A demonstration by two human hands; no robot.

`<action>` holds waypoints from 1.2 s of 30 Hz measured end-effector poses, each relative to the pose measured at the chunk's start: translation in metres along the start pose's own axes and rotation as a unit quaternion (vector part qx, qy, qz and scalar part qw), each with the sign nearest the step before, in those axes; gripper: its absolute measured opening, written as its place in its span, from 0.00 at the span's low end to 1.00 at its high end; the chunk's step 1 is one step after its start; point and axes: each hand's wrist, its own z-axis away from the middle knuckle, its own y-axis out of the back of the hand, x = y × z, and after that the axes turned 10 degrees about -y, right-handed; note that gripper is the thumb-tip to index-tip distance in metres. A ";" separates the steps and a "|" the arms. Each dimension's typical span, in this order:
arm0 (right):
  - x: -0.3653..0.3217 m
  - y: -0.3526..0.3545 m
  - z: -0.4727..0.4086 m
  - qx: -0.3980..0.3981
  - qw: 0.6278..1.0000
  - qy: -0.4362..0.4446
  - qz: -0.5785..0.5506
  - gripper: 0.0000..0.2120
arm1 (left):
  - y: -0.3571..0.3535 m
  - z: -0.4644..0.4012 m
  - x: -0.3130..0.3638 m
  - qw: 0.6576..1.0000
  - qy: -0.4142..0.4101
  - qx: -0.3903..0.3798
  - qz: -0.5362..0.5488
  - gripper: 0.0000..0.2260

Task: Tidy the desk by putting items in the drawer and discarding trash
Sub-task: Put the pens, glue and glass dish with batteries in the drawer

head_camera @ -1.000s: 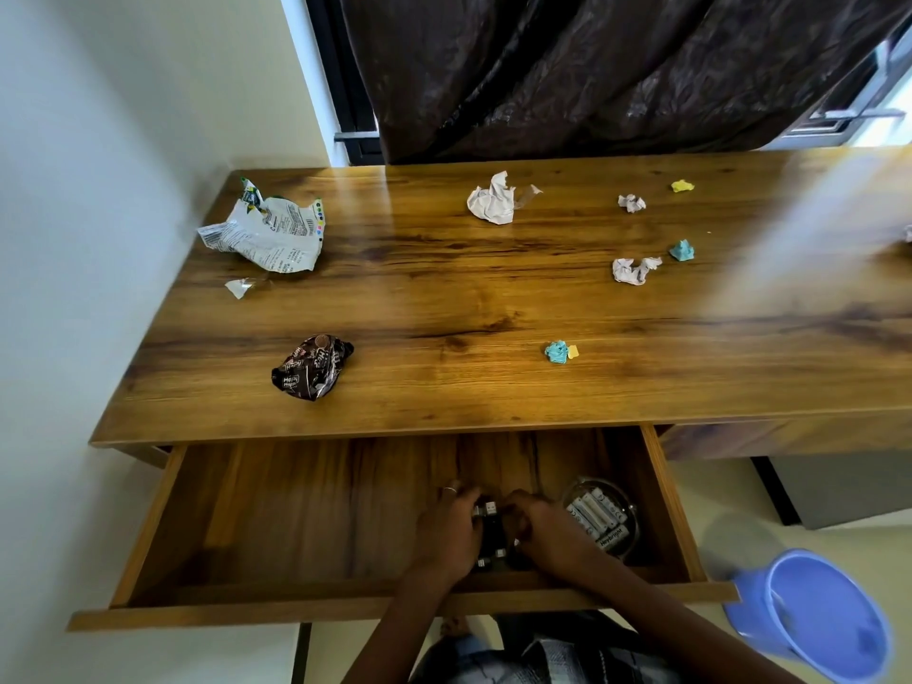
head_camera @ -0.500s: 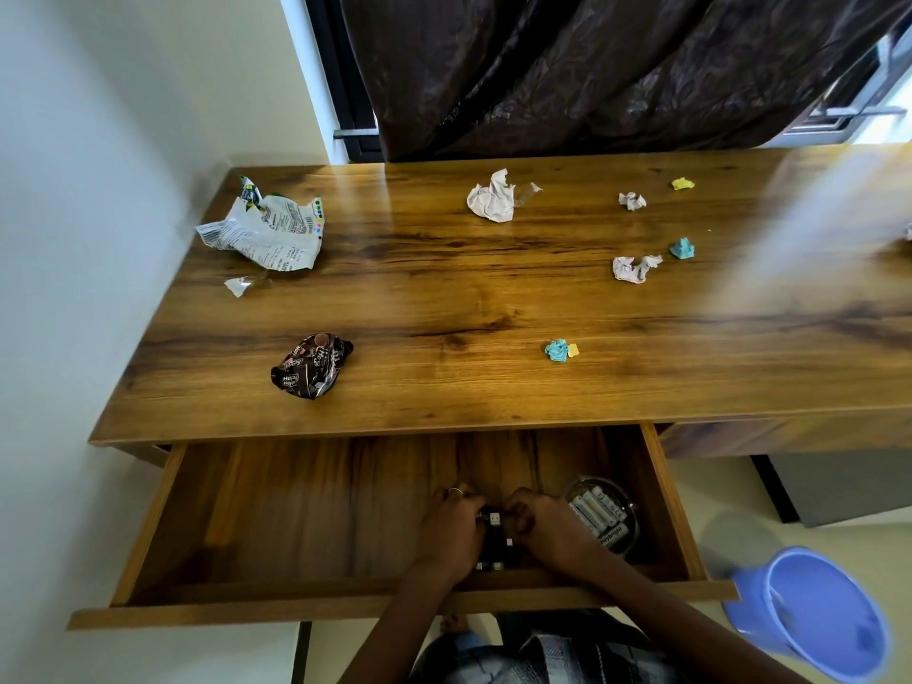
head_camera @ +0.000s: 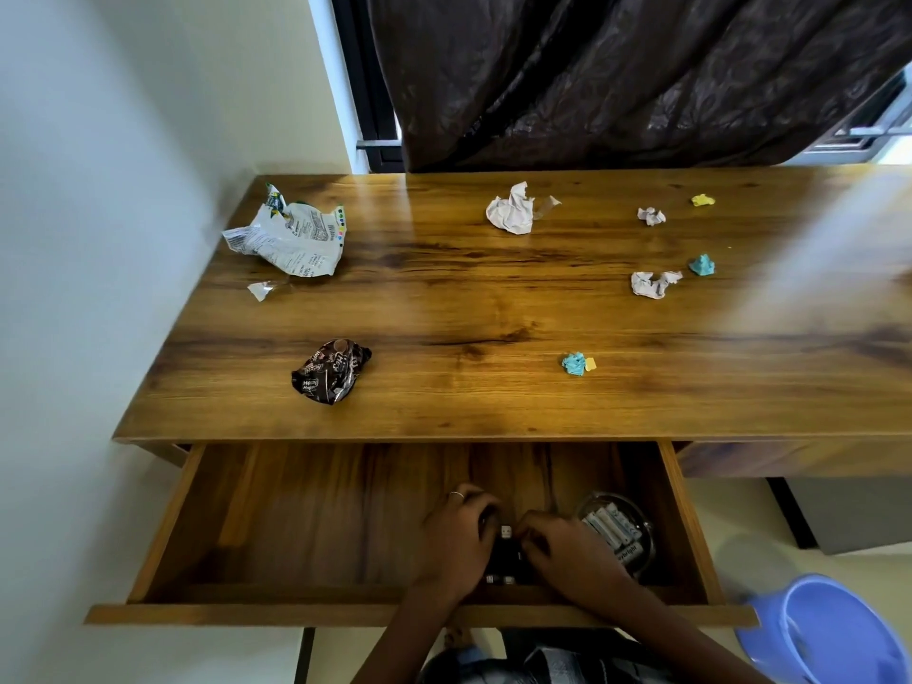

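**Drawer open, both hands on a dark item; trash on the counter**

Counter (head_camera: 493,308), left to right:
- One crumpled white snack bag (head_camera: 291,237), far left corner, long axis running left-right.
- One small clear wrapper scrap (head_camera: 260,290), just in front of the bag.
- One crumpled dark brown wrapper (head_camera: 330,371), near the front edge, long axis tilted up toward the right.
- One large white paper wad (head_camera: 513,208), at the back centre.
- One blue-and-yellow paper ball (head_camera: 577,363), right of centre toward the front.
- Two small white paper wads (head_camera: 651,216) (head_camera: 652,283), one behind the other.
- One yellow paper ball (head_camera: 703,200) and one blue paper ball (head_camera: 702,265), furthest right.

Drawer (head_camera: 316,525), pulled out below the counter front:
- Left hand (head_camera: 456,545) and right hand (head_camera: 572,555) meet over a small dark item (head_camera: 504,548) lying on the drawer floor near the front wall. Fingers of both hands are curled around it; its shape and long axis cannot be told.
- One round clear container (head_camera: 617,533) sits just right of the right hand, holding white batteries; their count cannot be told. The batteries point diagonally, toward the back left.

Floor: one blue bin (head_camera: 829,634), at the lower right.
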 end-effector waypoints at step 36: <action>-0.025 0.031 -0.052 0.220 0.934 0.162 0.231 0.48 | 0.045 -0.037 -0.022 0.970 -0.118 0.006 -0.213 0.49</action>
